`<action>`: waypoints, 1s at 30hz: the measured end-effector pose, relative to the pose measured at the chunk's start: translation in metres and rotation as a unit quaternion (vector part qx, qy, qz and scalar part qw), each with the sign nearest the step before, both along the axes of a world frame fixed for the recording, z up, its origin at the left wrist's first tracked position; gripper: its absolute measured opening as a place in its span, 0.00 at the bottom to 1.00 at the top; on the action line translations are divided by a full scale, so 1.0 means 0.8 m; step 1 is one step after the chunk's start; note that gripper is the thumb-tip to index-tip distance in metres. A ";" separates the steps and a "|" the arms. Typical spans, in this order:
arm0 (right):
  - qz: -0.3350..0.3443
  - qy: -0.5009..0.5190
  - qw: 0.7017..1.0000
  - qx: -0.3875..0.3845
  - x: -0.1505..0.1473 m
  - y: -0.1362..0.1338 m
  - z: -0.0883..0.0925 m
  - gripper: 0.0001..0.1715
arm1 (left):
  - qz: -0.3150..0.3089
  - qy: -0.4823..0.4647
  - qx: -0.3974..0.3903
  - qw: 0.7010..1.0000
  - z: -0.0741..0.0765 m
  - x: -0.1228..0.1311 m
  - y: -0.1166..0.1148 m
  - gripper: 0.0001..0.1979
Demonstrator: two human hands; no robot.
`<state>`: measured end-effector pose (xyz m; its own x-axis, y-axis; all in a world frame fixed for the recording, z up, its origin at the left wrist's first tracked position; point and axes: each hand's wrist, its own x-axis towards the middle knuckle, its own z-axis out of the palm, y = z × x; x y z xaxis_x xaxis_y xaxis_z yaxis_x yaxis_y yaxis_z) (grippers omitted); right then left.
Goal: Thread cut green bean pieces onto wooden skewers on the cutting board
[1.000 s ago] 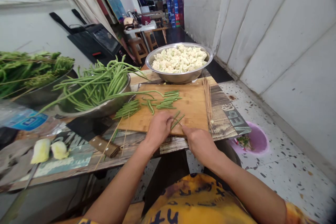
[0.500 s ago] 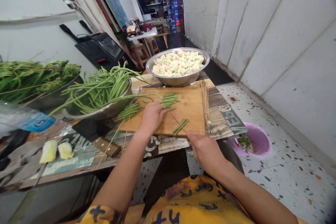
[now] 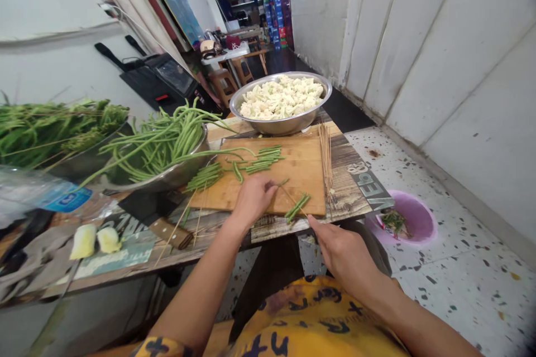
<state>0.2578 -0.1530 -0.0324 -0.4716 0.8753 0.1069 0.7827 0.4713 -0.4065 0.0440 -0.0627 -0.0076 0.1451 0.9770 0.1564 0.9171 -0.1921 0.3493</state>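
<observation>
My right hand point(image 3: 344, 248) grips the lower end of a thin wooden skewer point(image 3: 288, 194) over the near edge of the cutting board point(image 3: 304, 170). Several short pieces of green bean point(image 3: 297, 207) are threaded crosswise on it, close to my fingers. At the skewer's tip, my left hand point(image 3: 253, 201) is closed in a pinch on a bean piece point(image 3: 284, 182). Whether the tip pierces that piece, I cannot tell. More cut bean pieces point(image 3: 264, 159) lie in a row on the board, with another bundle point(image 3: 205, 177) at its left edge.
A metal bowl of long beans point(image 3: 167, 184) stands left of the board, and a basin of cauliflower point(image 3: 288, 125) behind it. Loose skewers point(image 3: 325, 156) lie along the right edge. A cleaver point(image 3: 167, 231) rests at front left. A purple tub point(image 3: 422, 223) stands on the floor.
My left hand has moved right, from the bean rows to the skewer's tip, bringing a bean piece. My right hand and the skewer have shifted slightly right.
</observation>
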 end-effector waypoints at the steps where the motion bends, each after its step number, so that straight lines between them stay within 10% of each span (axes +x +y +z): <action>1: 0.001 0.004 1.000 0.004 0.001 -0.001 -0.002 0.26 | 0.003 -0.005 -0.001 1.000 0.000 0.001 -0.002 0.07; 30: 0.018 0.002 1.000 -0.025 0.000 -0.006 0.001 0.28 | 0.003 -0.004 0.013 1.000 -0.001 0.001 0.002 0.09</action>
<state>0.2578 -0.1574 -0.0315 -0.5025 0.8621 0.0651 0.7638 0.4779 -0.4338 0.0448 -0.0614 -0.0085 0.1381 0.9734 0.1828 0.9152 -0.1960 0.3522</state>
